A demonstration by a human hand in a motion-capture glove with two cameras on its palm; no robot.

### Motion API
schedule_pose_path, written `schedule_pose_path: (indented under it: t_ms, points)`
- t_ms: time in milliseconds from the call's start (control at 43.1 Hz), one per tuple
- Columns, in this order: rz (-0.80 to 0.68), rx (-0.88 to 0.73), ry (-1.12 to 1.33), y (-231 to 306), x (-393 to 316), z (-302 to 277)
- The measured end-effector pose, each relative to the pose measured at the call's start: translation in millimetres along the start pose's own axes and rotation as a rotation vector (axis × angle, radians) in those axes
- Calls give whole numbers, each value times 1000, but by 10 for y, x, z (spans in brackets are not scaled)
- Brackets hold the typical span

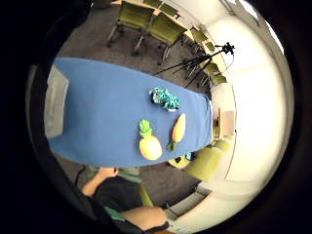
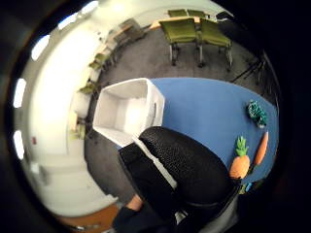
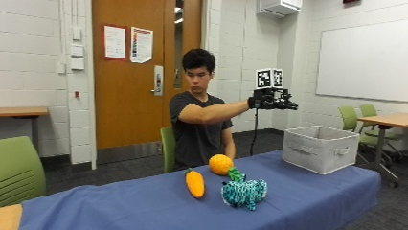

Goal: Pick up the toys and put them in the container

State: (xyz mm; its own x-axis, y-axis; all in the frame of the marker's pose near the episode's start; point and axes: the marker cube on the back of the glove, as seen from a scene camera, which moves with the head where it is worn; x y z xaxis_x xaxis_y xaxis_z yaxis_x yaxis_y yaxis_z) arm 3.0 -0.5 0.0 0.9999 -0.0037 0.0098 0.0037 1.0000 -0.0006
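A: Reading across from the left: a carrot toy (image 3: pixel 195 184) lies on the blue tablecloth (image 3: pixel 127 206), a pineapple toy (image 3: pixel 221 165) just behind and beside it, and a teal striped plush toy (image 3: pixel 244 192) nearest the front edge. All three sit clustered near mid-table, well apart from the container.

B: And the hand?

A: The gloved right hand (image 3: pixel 273 100) is raised high above the table on an outstretched arm, between the toys and the white fabric container (image 3: pixel 320 148) at the right end. It carries nothing. Whether its fingers are spread or curled cannot be told from here. The bare hand is hidden below the table.

B: What might go wrong?

A: In my judgement, the reach. The toys lie close together, so a descent onto one may nudge a neighbour; the rounded pineapple could roll toward the table edge. The container appears soft-sided, so a drop against its rim (image 2: pixel 127 83) might push it aside.

B: The surroundings?

A: A cloth-covered table in a classroom: white block walls, a wooden door (image 3: pixel 130 72), a whiteboard (image 3: pixel 363 60), green chairs (image 1: pixel 148 22), grey carpet, a tripod (image 1: pixel 207 61).
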Motion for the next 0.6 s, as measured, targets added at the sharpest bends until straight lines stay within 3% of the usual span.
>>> schedule_pose_path:
  t_ms: [603]
  points:
    - [-19, 14, 0, 265, 320, -32]
